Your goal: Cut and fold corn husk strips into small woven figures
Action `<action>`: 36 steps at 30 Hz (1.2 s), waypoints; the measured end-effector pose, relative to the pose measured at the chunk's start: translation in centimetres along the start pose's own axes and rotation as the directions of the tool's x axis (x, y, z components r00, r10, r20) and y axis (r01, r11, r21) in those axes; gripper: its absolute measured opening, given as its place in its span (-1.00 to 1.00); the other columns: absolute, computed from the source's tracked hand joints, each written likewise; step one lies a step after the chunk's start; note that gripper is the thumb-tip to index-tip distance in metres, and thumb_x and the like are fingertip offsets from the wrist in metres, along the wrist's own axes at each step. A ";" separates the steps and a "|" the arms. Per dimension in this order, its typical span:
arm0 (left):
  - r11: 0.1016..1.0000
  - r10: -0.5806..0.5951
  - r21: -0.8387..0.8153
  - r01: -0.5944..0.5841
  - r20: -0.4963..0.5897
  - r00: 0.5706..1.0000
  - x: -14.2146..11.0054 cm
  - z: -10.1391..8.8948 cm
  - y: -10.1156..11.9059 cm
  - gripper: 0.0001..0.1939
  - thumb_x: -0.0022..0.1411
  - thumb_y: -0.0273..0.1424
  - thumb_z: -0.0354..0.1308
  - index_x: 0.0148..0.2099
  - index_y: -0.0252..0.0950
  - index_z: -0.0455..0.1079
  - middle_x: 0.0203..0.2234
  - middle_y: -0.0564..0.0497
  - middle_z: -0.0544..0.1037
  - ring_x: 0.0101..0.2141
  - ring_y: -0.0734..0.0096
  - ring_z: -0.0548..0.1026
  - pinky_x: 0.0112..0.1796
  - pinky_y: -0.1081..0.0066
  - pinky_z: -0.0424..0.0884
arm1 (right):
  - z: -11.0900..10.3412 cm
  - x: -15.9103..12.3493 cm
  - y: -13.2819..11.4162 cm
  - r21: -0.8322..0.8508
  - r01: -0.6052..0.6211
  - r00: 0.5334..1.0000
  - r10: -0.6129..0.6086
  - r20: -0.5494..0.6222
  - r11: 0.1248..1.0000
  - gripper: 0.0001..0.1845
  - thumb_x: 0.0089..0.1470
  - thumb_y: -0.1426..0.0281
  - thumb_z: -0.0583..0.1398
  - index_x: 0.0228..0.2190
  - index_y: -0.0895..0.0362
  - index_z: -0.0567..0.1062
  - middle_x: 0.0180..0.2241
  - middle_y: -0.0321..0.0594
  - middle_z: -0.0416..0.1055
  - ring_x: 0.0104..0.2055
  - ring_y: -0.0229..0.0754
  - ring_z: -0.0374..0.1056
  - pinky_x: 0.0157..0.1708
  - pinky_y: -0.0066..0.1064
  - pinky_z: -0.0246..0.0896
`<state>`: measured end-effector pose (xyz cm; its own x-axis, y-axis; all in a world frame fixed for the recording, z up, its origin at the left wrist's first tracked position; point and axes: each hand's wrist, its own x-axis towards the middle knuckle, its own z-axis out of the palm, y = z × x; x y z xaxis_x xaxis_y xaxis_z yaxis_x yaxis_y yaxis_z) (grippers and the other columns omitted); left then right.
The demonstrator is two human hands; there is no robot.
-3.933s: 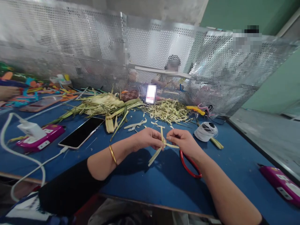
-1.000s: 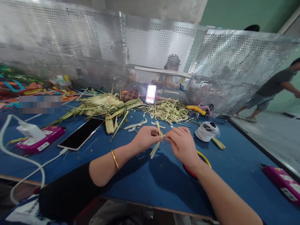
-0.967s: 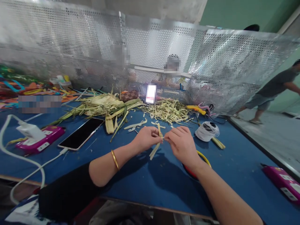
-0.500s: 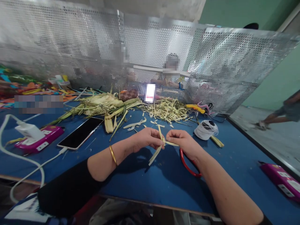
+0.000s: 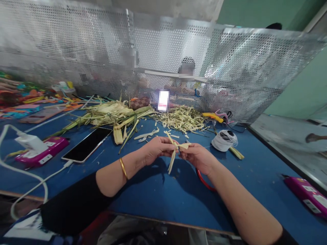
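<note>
Pale yellow-green leaf strips (image 5: 172, 162) cross in a small knot above the blue table (image 5: 153, 200). My left hand (image 5: 160, 148) is closed, thumb and fingers pinching the strips at the crossing. From the right, my right hand (image 5: 198, 157) grips the same strips close to the knot, its fingertips partly hidden. One end points up and away, one lies over the right fingers, and others hang down. Under my right wrist a red loop (image 5: 205, 182), perhaps a scissors handle, shows in part. A spool of white thread (image 5: 223, 141) stands beyond my right hand.
Heaped leaves (image 5: 107, 114) and shredded strips (image 5: 182, 119) lie along the perforated metal screen (image 5: 163, 37). At left are a charging phone (image 5: 88, 144) and a purple power strip (image 5: 42, 151); another power strip (image 5: 306, 194) is at right. A person sits behind the screen.
The knot has turned in my fingers: the upper end now leans left and the hanging ends have swung right. My right hand has shifted its hold slightly lower.
</note>
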<state>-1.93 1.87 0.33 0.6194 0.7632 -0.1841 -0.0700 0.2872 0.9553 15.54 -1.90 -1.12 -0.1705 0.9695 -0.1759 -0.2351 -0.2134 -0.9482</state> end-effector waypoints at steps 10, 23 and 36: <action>0.997 0.081 0.012 -0.080 -0.177 0.981 0.3 0.6 -0.2 -0.86 -0.09 -0.47 0.31 -0.40 -0.39 0.46 -0.54 0.03 0.53 -0.51 0.53 0.47 -0.28 0.42 0.43 | 1.0 -1.3 -0.7 -0.235 0.113 0.993 -0.102 0.058 0.966 -0.80 -0.25 0.30 0.35 -0.62 0.17 0.51 -0.65 -0.33 0.32 -0.54 -0.32 0.17 -0.41 -0.40 0.07; 0.980 -0.060 -0.197 0.040 -0.094 0.994 0.1 0.5 -0.1 -0.91 0.07 -0.45 0.27 -0.34 -0.37 0.47 -0.41 -0.04 0.59 -0.42 0.51 0.52 -0.40 0.57 0.43 | 0.5 -0.4 -0.2 -0.299 0.177 0.984 -0.171 0.045 0.938 -0.56 -0.26 0.37 0.33 -0.22 0.08 0.48 -0.23 -0.23 0.46 -0.29 -0.23 0.37 -0.26 -0.36 0.27; 0.988 -0.103 -0.131 0.080 -0.181 0.978 0.2 0.5 0.0 -0.90 0.03 -0.43 0.29 -0.35 -0.34 0.50 -0.36 -0.03 0.57 -0.37 0.50 0.50 -0.44 0.59 0.38 | -0.1 -0.1 -0.1 -0.530 0.246 0.954 -0.301 -0.018 0.812 -0.76 -0.06 0.20 0.19 -0.56 0.12 0.43 -0.64 -0.38 0.29 -0.61 -0.32 0.23 -0.52 -0.43 0.14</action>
<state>-1.41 1.71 0.44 0.4713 0.8216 -0.3207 -0.1216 0.4207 0.8990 15.68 -1.99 -1.08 -0.0745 0.9909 0.1125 0.2739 0.1288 -0.9531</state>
